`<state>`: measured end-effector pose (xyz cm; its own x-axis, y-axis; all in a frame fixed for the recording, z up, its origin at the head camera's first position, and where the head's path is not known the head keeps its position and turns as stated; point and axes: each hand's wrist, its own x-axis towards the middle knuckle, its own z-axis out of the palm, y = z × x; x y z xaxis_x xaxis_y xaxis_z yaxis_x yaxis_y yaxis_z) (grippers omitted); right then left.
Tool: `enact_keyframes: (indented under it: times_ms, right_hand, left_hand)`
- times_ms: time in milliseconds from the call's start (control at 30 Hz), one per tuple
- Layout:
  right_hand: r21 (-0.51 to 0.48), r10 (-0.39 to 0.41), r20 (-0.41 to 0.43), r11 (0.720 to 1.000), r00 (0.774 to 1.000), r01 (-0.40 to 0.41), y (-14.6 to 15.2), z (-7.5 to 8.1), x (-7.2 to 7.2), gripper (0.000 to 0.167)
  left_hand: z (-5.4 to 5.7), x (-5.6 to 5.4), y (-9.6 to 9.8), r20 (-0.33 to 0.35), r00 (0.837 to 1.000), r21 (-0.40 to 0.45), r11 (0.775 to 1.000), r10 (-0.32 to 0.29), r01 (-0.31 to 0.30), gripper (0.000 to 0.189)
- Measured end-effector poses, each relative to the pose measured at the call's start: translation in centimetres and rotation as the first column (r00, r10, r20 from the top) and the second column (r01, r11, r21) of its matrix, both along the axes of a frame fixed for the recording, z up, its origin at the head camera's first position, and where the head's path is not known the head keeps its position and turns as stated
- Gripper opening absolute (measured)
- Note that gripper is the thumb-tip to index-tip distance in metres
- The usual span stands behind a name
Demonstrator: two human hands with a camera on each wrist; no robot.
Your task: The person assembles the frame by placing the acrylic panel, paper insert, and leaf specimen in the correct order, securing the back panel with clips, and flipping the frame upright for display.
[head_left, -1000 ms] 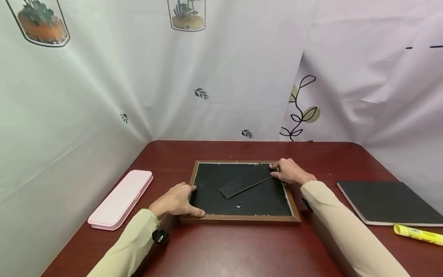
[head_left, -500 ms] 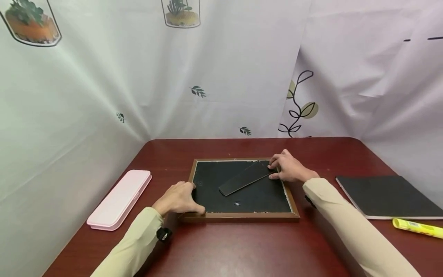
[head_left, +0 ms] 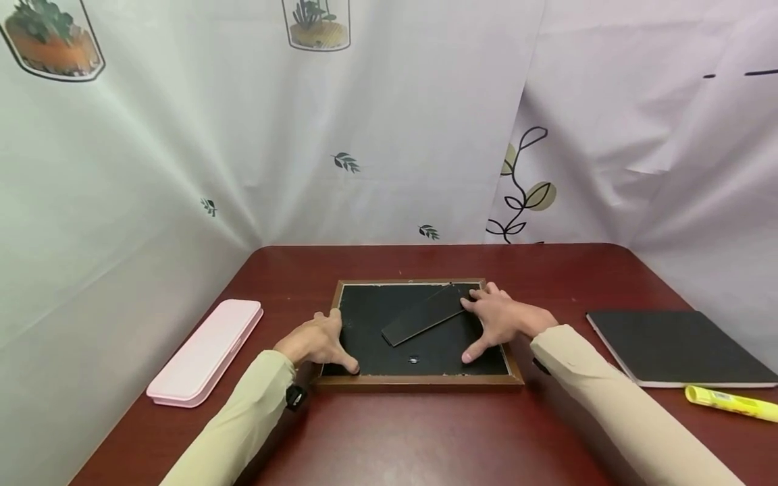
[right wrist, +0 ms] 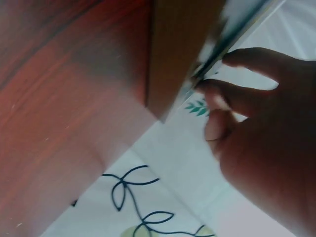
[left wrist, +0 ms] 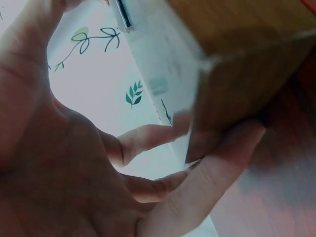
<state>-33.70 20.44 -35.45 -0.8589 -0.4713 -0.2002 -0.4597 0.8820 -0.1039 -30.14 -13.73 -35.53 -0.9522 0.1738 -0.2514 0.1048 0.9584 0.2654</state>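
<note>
A brown-framed picture frame (head_left: 419, 380) lies on the table, its black backing up. A black easel leg (head_left: 422, 321) lies slanted across the backing. My left hand (head_left: 316, 341) spreads over the left front corner, its thumb near the front rim and its fingers at the left side. Close up in the left wrist view, one finger rests along the outer wood of the frame (left wrist: 247, 84). My right hand (head_left: 498, 317) is spread over the right side, fingers by the leg's upper end and thumb stretched out over the backing. In the right wrist view, its fingertips (right wrist: 232, 58) are at the frame's edge.
A pink pencil case (head_left: 206, 351) lies on the left of the red-brown table (head_left: 425, 432). To the right are a black-covered notebook (head_left: 675, 347) and a yellow tube (head_left: 729, 401). A white printed curtain (head_left: 389, 121) hangs behind the table.
My right thumb has moved off the leg's upper end and stretched toward me over the backing, so the hand is more spread. My left hand has shifted slightly; the frame stays in place.
</note>
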Motion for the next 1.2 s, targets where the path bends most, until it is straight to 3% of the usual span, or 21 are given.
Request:
enact_keyframes:
  times_ms: [167,500,767,867,1033,1200]
  right_hand:
    - [0.099,-0.042,0.096,0.995,0.994,0.032,-0.9,0.4,0.9,0.137]
    - [0.122,-0.017,0.062,0.993,0.998,0.009,-1.6,0.8,1.6,0.133]
    - [0.236,-0.021,0.072,0.972,0.997,0.004,-3.0,1.7,1.3,0.129]
    - [0.268,-0.042,0.083,0.963,0.996,0.018,-3.9,2.0,1.0,0.119]
    - [0.312,-0.092,0.093,0.948,0.991,0.059,-4.8,1.9,0.6,0.084]
    - [0.299,-0.088,0.100,0.953,0.991,0.055,-4.8,1.9,0.4,0.080]
  left_hand:
    - [-0.1,0.0,0.0,-0.011,1.000,0.009,1.000,0.001,-0.001,0.115]
    - [-0.2,-0.1,0.0,-0.018,1.000,0.041,0.999,-0.023,0.024,0.101]
    - [0.0,-0.2,-0.2,0.009,0.999,0.041,0.998,-0.049,0.048,0.110]
    - [0.3,-0.2,-0.2,0.019,0.998,0.024,0.998,-0.052,0.051,0.110]
    - [0.2,-0.2,-0.1,0.023,0.999,0.014,0.999,-0.047,0.047,0.112]
    - [0.2,-0.2,0.0,0.026,0.999,0.012,0.999,-0.045,0.045,0.111]
